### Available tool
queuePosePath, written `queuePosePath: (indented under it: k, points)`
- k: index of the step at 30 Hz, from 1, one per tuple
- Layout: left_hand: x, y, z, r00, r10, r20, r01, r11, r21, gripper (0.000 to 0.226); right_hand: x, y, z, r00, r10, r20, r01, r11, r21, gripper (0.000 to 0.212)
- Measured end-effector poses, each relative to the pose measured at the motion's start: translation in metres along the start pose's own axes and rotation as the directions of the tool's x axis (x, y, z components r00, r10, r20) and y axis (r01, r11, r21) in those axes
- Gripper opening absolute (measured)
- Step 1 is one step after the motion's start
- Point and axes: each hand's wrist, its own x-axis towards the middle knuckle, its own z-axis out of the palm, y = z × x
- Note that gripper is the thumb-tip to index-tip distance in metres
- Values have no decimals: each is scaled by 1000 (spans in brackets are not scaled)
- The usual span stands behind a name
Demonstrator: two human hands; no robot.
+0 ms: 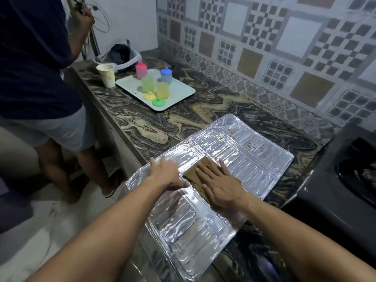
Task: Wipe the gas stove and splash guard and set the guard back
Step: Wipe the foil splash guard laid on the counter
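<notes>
The silver foil splash guard lies unfolded and flat on the marbled counter, its near panel hanging over the counter's front edge. Yellow-brown food specks dot its far panel. My right hand presses flat on a brown cloth in the middle of the guard. My left hand rests on the guard just left of the cloth, fingers spread, holding the sheet down. The black gas stove sits at the right edge of the view, partly cut off.
A pale tray with several coloured plastic cups and lids stands at the back left, beside a paper cup and a dark bag. Another person stands at the counter's left end. Patterned wall tiles rise behind.
</notes>
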Motion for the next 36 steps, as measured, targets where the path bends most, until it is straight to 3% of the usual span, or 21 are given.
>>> queuePosePath:
  k: [2, 4, 8, 10, 12, 14, 16, 17, 19, 21, 23, 25, 27, 29, 31, 33, 34, 36]
  points:
    - [12, -3, 0, 1000, -7, -13, 7, 1000, 12, 109, 4, 3, 0, 999, -51, 1, 51, 999, 4, 62]
    - [22, -7, 1, 997, -19, 73, 20, 1000, -5, 129, 8, 8, 0, 995, -98, 23, 97, 995, 22, 63]
    - [34, -9, -3, 986, -27, 165, 40, 996, -76, 138, 29, 15, 3, 997, -68, 22, 66, 995, 81, 61]
    - [34, -6, -5, 984, -38, 176, 49, 997, -59, 138, 46, 16, 4, 998, 63, 5, -63, 987, 146, 60]
    - [34, -4, -6, 981, -56, 184, 66, 997, -49, 136, 62, 18, 3, 953, 296, 69, -304, 934, 190, 65]
    - [32, -3, -6, 979, -65, 192, 76, 996, -49, 134, 75, 19, -8, 825, 536, 179, -563, 804, 189, 71]
    - [31, -3, -7, 979, -65, 195, 77, 995, -57, 134, 82, 20, -30, 720, 649, 243, -678, 733, 49, 71]
    - [30, -3, -7, 979, -60, 197, 74, 995, -65, 134, 81, 19, -43, 710, 662, 239, -671, 740, -56, 65]
    - [31, -4, -8, 980, -53, 194, 69, 995, -78, 134, 78, 25, -60, 799, 577, 169, -560, 817, -138, 55]
    - [29, -3, -9, 980, -57, 191, 73, 994, -82, 133, 74, 39, -62, 934, 309, 181, -303, 951, -61, 72]
    - [29, -3, -8, 981, -59, 186, 72, 995, -66, 132, 71, 53, -55, 947, 91, 309, -104, 994, 26, 84]
    - [31, -3, -7, 981, -57, 183, 68, 996, -53, 131, 71, 68, -45, 921, 57, 385, -74, 997, 29, 87]
    - [32, -5, -5, 982, -57, 180, 66, 997, -47, 131, 70, 74, -39, 929, 68, 365, -68, 998, -11, 89]
    - [34, -5, -3, 981, -61, 183, 70, 997, -42, 131, 65, 70, -35, 933, 153, 325, -158, 987, -12, 93]
    - [34, -4, -4, 979, -66, 194, 75, 996, -39, 132, 64, 54, -29, 882, 372, 291, -395, 918, 24, 98]
    - [33, -4, -4, 977, -67, 204, 80, 995, -56, 133, 71, 31, -32, 733, 628, 263, -650, 760, -3, 103]
    - [31, -4, -5, 977, -68, 202, 84, 994, -71, 133, 77, 22, -39, 662, 696, 278, -714, 698, -46, 101]
    - [27, -4, -7, 979, -67, 193, 84, 993, -83, 132, 85, 11, -56, 623, 708, 333, -707, 692, -148, 86]
